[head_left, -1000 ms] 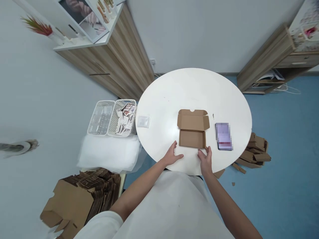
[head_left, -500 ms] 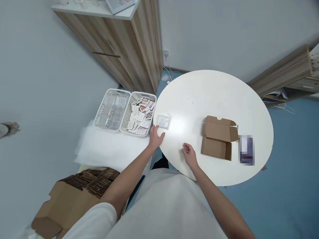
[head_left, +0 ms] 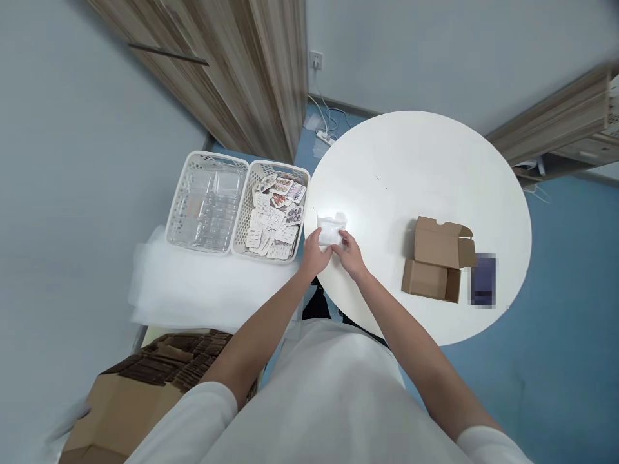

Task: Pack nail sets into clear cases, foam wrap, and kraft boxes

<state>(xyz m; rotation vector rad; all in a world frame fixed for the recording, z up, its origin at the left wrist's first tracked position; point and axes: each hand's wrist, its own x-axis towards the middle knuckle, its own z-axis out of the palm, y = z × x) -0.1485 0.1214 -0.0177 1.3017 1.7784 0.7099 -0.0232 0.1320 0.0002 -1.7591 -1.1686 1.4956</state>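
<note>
Both hands meet at the left side of the white round table (head_left: 411,167), over a small translucent white packet (head_left: 331,231). It looks like a soft sheet folded around something flat, with a loose flap raised along its far edge. My left hand (head_left: 316,254) grips its near left corner, thumb on top. At the near right corner my right hand (head_left: 349,252) pinches it with bent fingers. What lies inside the packet cannot be made out. To the right, an open brown cardboard box (head_left: 425,281) sits with its lid folded back.
Left of the table stand a white basket (head_left: 236,227) of printed cards and another basket (head_left: 174,212) of clear plastic cases. Below them lies a stack of white translucent sheets (head_left: 213,290), then a carton (head_left: 130,412) of flat brown cardboard. A blurred dark item (head_left: 483,280) lies beside the box.
My right hand has moved left to the packet and now grips it together with my left hand. The packet's far flap has lifted. The view has shifted slightly.
</note>
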